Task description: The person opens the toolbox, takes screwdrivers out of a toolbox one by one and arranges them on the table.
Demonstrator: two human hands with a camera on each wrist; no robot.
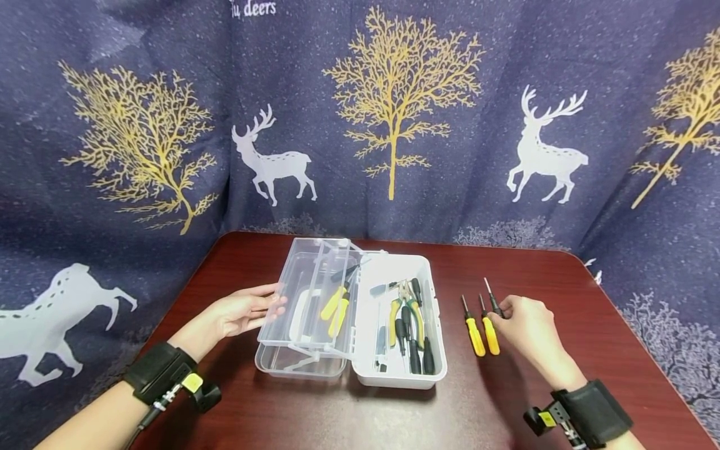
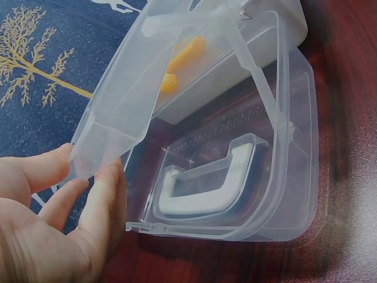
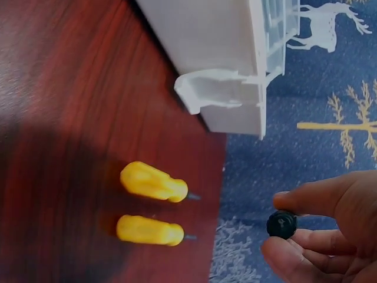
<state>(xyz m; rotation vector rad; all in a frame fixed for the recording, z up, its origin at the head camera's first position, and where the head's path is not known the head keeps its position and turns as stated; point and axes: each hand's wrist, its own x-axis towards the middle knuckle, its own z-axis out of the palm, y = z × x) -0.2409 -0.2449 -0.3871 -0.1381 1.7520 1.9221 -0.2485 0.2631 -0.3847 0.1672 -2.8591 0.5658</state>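
Note:
My left hand (image 1: 247, 310) pinches the outer edge of a clear plastic tray (image 2: 112, 132), tilted above the toolbox's open clear lid (image 2: 300, 177). Yellow-handled tools (image 1: 339, 312) show through the clear plastic. To the right is the white toolbox base (image 1: 399, 379), with yellow-and-green-handled pliers (image 1: 395, 322) and several black-handled tools (image 1: 415, 356) inside. Between thumb and fingers, my right hand (image 1: 525, 322) holds a black-handled screwdriver (image 3: 281, 224), its shaft pointing away from me. Two yellow-handled screwdrivers (image 1: 475, 336) (image 1: 490, 336) lie on the table just left of that hand.
The dark red table (image 1: 540, 265) ends at a rounded far edge. Behind it hangs a blue curtain (image 1: 450, 125) with deer and trees. A white handle (image 2: 206, 197) is fitted in the lid, and a white latch (image 3: 218, 88) sticks out from the base.

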